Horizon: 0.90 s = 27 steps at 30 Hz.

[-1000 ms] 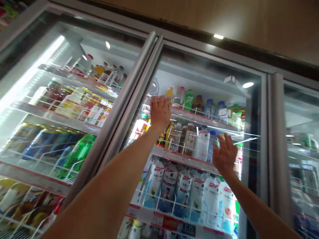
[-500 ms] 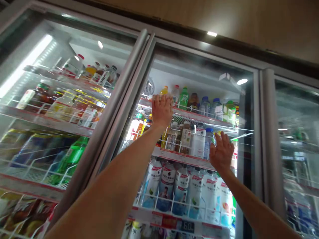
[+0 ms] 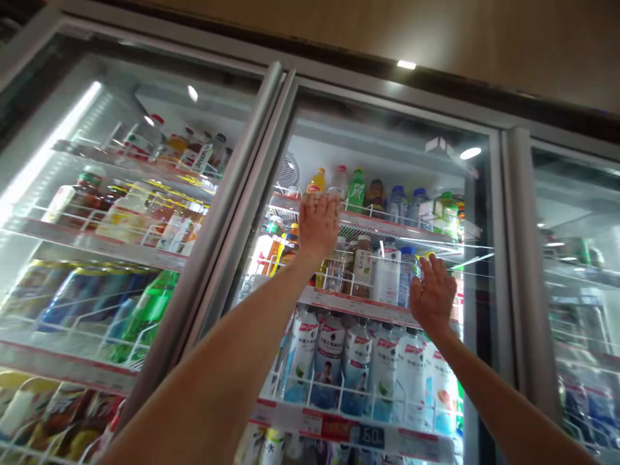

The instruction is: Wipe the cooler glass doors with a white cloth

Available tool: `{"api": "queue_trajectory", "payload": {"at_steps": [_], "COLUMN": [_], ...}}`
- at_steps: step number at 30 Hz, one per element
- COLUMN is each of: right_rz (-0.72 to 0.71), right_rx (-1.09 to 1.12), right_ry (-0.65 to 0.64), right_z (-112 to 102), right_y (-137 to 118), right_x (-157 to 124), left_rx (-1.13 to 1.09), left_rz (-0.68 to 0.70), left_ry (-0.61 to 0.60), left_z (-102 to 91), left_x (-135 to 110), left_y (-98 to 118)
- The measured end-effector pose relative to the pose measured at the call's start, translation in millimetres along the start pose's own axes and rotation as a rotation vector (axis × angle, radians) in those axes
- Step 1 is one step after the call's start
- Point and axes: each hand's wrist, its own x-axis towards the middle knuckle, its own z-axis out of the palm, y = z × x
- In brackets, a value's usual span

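Glass-paned and grey-metal-framed, a tall cooler door (image 3: 378, 132) was set between two neighbouring doors and faced by both raised hands. Neither the left hand (image 3: 318, 226) nor the right hand (image 3: 433, 294) was clenched: fingers were extended, nothing was grasped, and contact with the pane could not be confirmed. Behind it, an orange plastic bottle (image 3: 316, 181), a green plastic bottle (image 3: 357, 189) and white-and-blue labelled bottles (image 3: 357, 368) were seen.
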Motion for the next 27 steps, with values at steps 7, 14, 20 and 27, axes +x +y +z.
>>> {"api": "queue_trajectory", "payload": {"at_steps": [7,14,20,27], "right_rz": [-0.079,-0.140,-0.132,-0.110], "right_rx": [-0.010,0.016,0.030,0.029], "right_ry": [0.001,-0.068,-0.083,-0.079], "right_z": [-0.7,-5.3,-6.2,-6.2], "right_y": [2.1,0.8,1.8,0.4], "right_x": [-2.3,-2.2,-1.1,-1.2], "left_rx": [-0.025,0.050,-0.013,0.083], "left_rz": [0.491,0.175,0.546,0.097], "left_ry": [-0.185,-0.160,-0.244,-0.068], "left_z": [0.5,-10.7,-17.3,-23.8], "left_x": [-47.0,-63.3,-91.4,-88.3], "left_y": [26.4,13.6,6.5,-15.5]}}
